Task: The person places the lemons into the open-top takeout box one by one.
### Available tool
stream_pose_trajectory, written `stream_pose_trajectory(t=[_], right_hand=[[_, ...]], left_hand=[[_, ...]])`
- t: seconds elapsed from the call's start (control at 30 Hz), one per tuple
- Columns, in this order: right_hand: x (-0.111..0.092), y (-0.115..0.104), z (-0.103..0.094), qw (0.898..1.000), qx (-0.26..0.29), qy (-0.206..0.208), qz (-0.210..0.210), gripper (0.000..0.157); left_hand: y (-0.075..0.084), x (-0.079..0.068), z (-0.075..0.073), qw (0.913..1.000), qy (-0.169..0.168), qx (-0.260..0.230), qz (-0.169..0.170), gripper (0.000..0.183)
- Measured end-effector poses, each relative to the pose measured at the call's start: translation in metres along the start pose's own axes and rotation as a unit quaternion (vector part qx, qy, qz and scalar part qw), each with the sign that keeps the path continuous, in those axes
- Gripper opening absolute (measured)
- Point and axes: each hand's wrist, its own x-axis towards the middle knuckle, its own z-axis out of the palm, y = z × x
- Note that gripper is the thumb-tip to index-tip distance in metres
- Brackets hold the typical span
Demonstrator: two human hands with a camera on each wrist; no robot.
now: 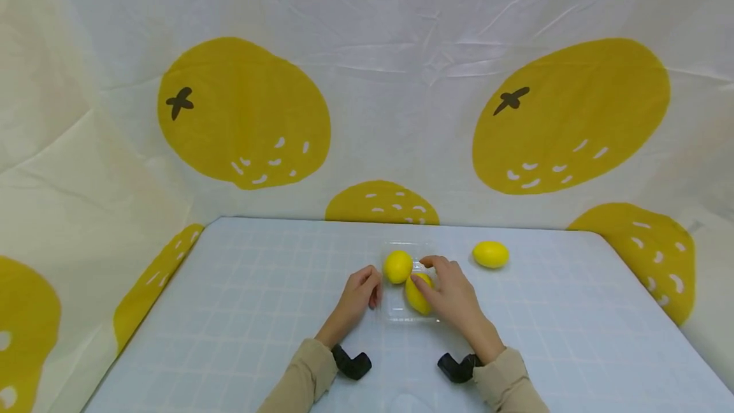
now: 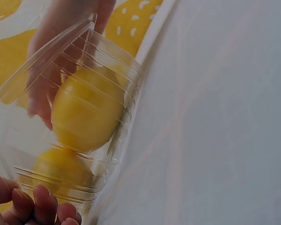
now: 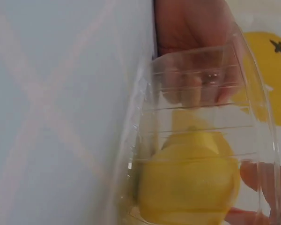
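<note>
Okay, I have the right hand reaching in over the clear plastic container, its thumb and forefinger well parted, relaxed and gripping nothing. The thumb overlaps the top of the near lemon, while the forefinger extends past the fruit with a visible gap between the two. Over on the left wrist feed, I see that hand's fingers through the transparent wall, reaching across above the same lemon.

Now to the left hand, which is right beside the container's left wall. Its fingers are bent, their tips close up against the ribbed plastic; whether they pinch the edge I cannot tell from any of my feeds.

So that's two lemons in the container: the near one toward the right, under the right hand, and the far lemon behind it and to the left, so close that I can't make out a gap. Meanwhile the third lemon lies out on the counter, off to the right and beyond the right hand, well apart from the plastic. I've got beige sleeves at both wrists, black wrist cameras below the hands, and a white backdrop printed with big yellow fruit behind it all
</note>
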Motion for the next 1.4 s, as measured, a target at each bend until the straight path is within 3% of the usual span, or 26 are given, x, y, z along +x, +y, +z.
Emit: stream_pose_trajectory(t=[0.1,0.27,0.5,0.67,0.83,0.97,1.17,1.4], right_hand=[[0.001,0.003,-0.01,1.0,0.013,0.024,-0.006,0.041],[0.001,0.016,-0.029,0.995,0.042,0.089,-0.029,0.034],[-0.002,0.043,-0.055,0.977,0.089,0.182,-0.072,0.021],[-0.005,0.06,-0.067,0.964,0.127,0.222,-0.07,0.021],[-0.006,0.078,-0.07,0.959,0.167,0.227,-0.038,0.027],[-0.008,0.092,-0.068,0.961,0.179,0.208,-0.023,0.029],[-0.009,0.114,-0.06,0.962,0.199,0.178,-0.053,0.028],[-0.012,0.125,-0.053,0.968,0.189,0.159,-0.035,0.03]], left_hand=[[-0.002,0.002,0.001,1.0,0.0,0.003,-0.006,0.023],[-0.023,0.01,0.001,0.9998,0.005,0.007,-0.017,0.025],[-0.034,0.014,0.001,0.9999,0.009,0.006,0.001,0.026],[-0.034,0.014,0.002,0.9999,0.007,0.003,0.008,0.026],[-0.034,0.014,0.001,0.9999,0.011,0.003,-0.003,0.028],[-0.026,0.011,0.0,1.0,0.003,0.001,-0.007,0.028],[-0.001,0.0,0.0,1.0,-0.004,0.001,0.008,0.028],[-0.022,0.009,0.0,1.0,0.0,0.006,-0.001,0.03]])
